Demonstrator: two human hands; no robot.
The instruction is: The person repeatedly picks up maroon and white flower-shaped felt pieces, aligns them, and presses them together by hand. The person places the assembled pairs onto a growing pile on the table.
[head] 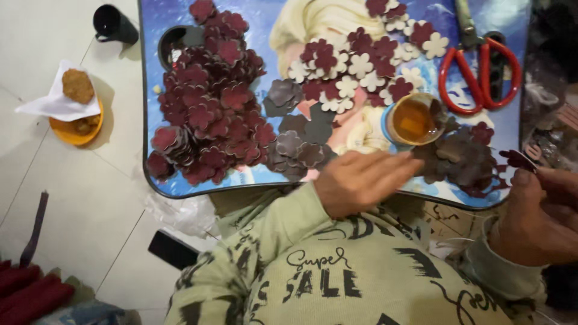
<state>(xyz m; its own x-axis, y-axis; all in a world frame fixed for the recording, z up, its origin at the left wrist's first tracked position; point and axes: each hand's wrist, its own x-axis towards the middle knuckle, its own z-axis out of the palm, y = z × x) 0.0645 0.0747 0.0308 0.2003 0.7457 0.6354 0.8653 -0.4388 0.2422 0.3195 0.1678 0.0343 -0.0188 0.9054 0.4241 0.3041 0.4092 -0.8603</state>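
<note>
Seen from the head camera, the person's left hand (360, 179) lies flat and open, fingers stretched toward a small cup of amber glue (414, 120) on a blue picture-printed lap tray (180, 188), gripping nothing. Meanwhile the right hand (542, 210) pinches a dark maroon flower cutout (518, 160) between its fingertips at the tray's right edge, beside a heap of maroon flower cutouts (208, 108) (cream ones lie further up), with red-handled scissors (478, 72) near the top corner.

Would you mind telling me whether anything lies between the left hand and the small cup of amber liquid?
Nothing visible does. The left hand has its fingertips just below the cup, with no piece between them. The brown flower cut-outs lie to the cup's right, off that path.
</note>
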